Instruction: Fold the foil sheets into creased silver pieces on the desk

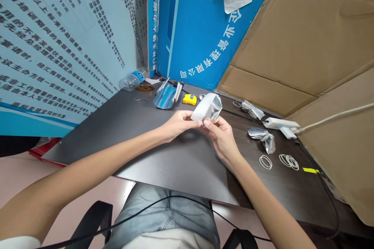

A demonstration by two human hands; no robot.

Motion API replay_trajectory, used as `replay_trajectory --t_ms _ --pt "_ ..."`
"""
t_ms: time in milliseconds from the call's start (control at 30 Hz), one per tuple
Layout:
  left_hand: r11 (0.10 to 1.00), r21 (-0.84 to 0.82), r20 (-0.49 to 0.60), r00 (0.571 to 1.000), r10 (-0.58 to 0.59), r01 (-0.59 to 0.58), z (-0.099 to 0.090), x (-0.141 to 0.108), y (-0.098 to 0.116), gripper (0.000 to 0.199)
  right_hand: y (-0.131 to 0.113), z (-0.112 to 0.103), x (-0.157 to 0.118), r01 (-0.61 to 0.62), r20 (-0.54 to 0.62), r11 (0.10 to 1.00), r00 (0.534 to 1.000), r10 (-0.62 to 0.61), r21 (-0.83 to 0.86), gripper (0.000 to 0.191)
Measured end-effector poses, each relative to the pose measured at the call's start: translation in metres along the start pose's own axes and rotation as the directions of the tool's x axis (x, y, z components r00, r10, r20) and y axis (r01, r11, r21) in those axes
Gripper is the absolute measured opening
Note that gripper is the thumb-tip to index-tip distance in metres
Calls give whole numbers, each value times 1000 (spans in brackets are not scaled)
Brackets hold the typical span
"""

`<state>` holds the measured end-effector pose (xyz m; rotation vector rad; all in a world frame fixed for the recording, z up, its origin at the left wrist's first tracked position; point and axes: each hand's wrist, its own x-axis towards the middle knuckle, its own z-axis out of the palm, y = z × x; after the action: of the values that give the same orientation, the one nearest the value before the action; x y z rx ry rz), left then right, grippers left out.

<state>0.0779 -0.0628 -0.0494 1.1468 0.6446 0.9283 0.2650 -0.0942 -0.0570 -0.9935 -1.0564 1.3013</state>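
Note:
Both hands hold a folded sheet [204, 106], white outside and shiny silver inside, bent into an open tube-like shape above the table. My left hand [181, 125] pinches its lower left edge between thumb and fingers. At the lower front edge, the thumb and fingertips of my right hand [222, 137] are closed on the same sheet. Just behind the sheet lies a yellow tape measure [189, 99]. To its left stands a curved blue sheet [165, 97] with pale folded edges. Whether anything small sits between the right fingertips is hidden.
Right of my hands lie silver strip bundles [262, 136], [251, 109], white rings [265, 162], a yellow strip [311, 170] and a power strip [282, 124] with cables. A plastic bottle [131, 80] and brown tape roll [145, 88] are back left. Cardboard [318, 35] borders the table.

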Motion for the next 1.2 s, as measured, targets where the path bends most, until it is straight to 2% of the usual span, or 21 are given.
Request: replay_trajectory --t_ms 167,367,467,700,967,1133,1200 --pt "996 83 13 999 45 -45 -3 1 -1 44 1 0 0 -12 17 1000 1000 12 -19 32" --pt "986 143 -80 992 101 -89 3 -2 0 45 2 -1 1 12 49 998 999 -9 -63 31" --pt "983 157 -115 986 117 -98 5 -3 0 44 2 -3 1 44 26 993 999 -42 -108 34" --pt "981 175 -138 985 108 -83 4 -2 -3 40 1 -3 3 61 -2 995 998 -62 -82 39" --pt "989 116 -56 993 101 -94 1 -1 -2 40 3 -2 3 7 26 998 1000 -6 -60 37" --pt "992 113 -129 989 67 -53 4 -1 -3 48 4 -7 3 47 79 975 996 -30 -217 39" --pt "993 109 -152 987 57 -40 2 -1 -3 46 -1 -10 4 28 83 979 996 -11 -201 36"
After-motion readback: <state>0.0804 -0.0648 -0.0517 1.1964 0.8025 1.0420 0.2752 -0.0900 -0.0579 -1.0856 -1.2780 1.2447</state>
